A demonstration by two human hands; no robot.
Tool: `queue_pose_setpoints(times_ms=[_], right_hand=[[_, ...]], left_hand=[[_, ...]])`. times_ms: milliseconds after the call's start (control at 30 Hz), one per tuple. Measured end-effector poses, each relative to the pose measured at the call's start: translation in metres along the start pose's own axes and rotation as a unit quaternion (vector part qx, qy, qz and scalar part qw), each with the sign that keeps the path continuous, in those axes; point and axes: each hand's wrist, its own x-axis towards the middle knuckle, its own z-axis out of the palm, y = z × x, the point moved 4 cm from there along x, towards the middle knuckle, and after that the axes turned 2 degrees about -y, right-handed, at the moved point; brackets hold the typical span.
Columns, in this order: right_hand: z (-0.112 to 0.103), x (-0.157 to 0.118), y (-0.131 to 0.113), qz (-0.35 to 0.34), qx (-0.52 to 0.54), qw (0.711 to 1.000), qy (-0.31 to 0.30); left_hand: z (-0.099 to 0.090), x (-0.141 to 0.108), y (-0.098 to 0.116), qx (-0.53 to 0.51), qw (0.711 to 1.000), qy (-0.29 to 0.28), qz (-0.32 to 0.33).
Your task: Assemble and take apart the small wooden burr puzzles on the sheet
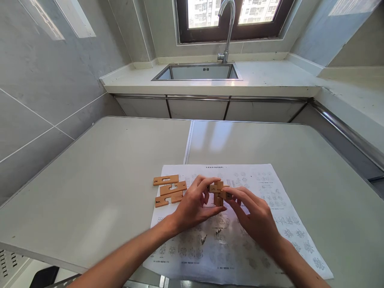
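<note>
Several interlocked wooden pieces form a small block assembly (220, 191) above the middle of a printed paper sheet (228, 256). My left hand (196, 200) grips the assembly from the left, fingers on its top and thumb at its lower edge. On its right side, my right hand (255, 214) pinches a piece that sticks out. Left of my left hand lie three flat wooden pieces: one marked 2 (166, 180) with a slot, a notched one (173, 188) below it, and another notched one (169, 199) nearest me.
The sheet with line diagrams lies on a pale table (90, 180) with a seam down its middle. Beyond are a counter (270, 76), a sink (198, 72) and a faucet (229, 32) under a window. A dark object (45, 277) is below the table at the lower left.
</note>
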Motion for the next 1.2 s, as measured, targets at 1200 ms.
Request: queue_pose_setpoints(times_ms=[1200], right_hand=[[0.0002,-0.0019,0.003,0.137,0.036,0.99,0.002]], left_hand=[[0.0016,0.0025,0.0018,-0.142,0.987,-0.037,-0.065]])
